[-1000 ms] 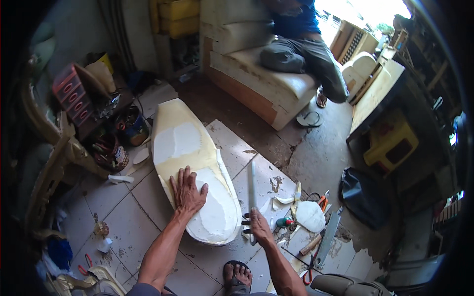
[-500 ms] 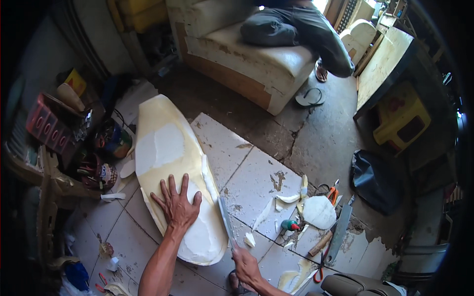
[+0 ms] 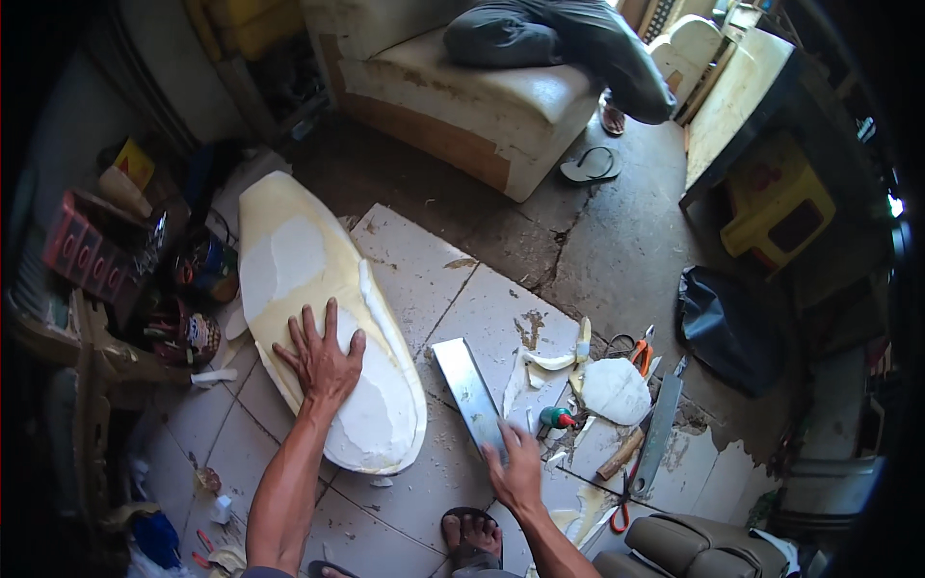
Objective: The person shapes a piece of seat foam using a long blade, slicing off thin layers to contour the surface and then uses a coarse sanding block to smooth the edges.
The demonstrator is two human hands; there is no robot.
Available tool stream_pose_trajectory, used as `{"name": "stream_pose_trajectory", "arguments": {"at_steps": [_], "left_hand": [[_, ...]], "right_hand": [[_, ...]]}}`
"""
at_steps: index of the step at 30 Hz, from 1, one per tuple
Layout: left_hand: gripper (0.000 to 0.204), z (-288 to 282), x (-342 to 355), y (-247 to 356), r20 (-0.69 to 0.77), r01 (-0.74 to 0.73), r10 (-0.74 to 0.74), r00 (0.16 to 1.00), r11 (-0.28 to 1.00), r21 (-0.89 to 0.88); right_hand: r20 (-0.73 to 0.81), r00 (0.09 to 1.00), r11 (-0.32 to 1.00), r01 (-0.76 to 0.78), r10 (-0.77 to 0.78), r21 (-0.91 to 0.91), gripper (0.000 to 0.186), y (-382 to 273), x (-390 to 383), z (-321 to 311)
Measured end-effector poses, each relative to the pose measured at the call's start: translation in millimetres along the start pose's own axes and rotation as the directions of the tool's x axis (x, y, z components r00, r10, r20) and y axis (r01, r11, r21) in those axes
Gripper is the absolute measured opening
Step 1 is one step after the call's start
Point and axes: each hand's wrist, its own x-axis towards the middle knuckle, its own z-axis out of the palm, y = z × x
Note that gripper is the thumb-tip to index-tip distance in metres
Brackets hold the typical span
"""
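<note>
A long padded foam piece (image 3: 328, 275), shaped like a motorcycle seat, lies on the tiles. It is cream-yellow with large white patches, and a white strip (image 3: 368, 287) runs along its right edge. Flat on its near half rests my left hand (image 3: 320, 364), fingers spread. My right hand (image 3: 517, 472) is closed round the near end of a wide, shiny metal blade (image 3: 469, 390). The blade is apart from the foam, its broad face turned up; my fingers hide its near end.
Foam offcuts (image 3: 617, 392), a green bottle with red tip (image 3: 556, 417), orange-handled scissors (image 3: 621, 517) and a grey metal bar (image 3: 660, 433) lie right. Containers of tools (image 3: 198, 337) stand left. Beyond, a person (image 3: 568, 43) sits on a worn sofa (image 3: 462, 106).
My right hand has drawn the blade off the foam's right edge, rightward, and turned its broad face up. My left hand stays on the foam. The whole view has shifted slightly.
</note>
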Motion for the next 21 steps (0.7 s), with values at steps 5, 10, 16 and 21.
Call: {"name": "stream_pose_trajectory", "arguments": {"at_steps": [5, 10, 16, 21], "left_hand": [[0.073, -8.5, -7.6, -14.8, -0.037, -0.043, 0.041, 0.998, 0.998, -0.037], [0.064, -3.9, -34.1, -1.9, 0.021, -0.396, 0.398, 0.917, 0.916, -0.055], [0.061, -3.6, -46.4, 19.7, -0.052, -0.451, 0.448, 0.892, 0.882, -0.135], [0.061, -0.9, -46.6, -2.4, -0.022, -0.422, 0.423, 0.906, 0.897, -0.128]], "right_hand": [[-0.354, 0.82, 0.878, -0.478, 0.449, 0.006, 0.036, 88.6, -83.8, -42.6], [-0.516, 0.637, 0.703, -0.705, 0.573, -0.091, 0.066, 186.4, -54.2, -50.3], [-0.263, 0.427, 0.5, -0.707, 0.865, 0.499, 0.028, 256.9, -70.4, -52.2], [0.333, 0.577, -0.122, -0.373, 0.745, 0.92, 0.034, 25.0, -49.3, -46.1]]}}
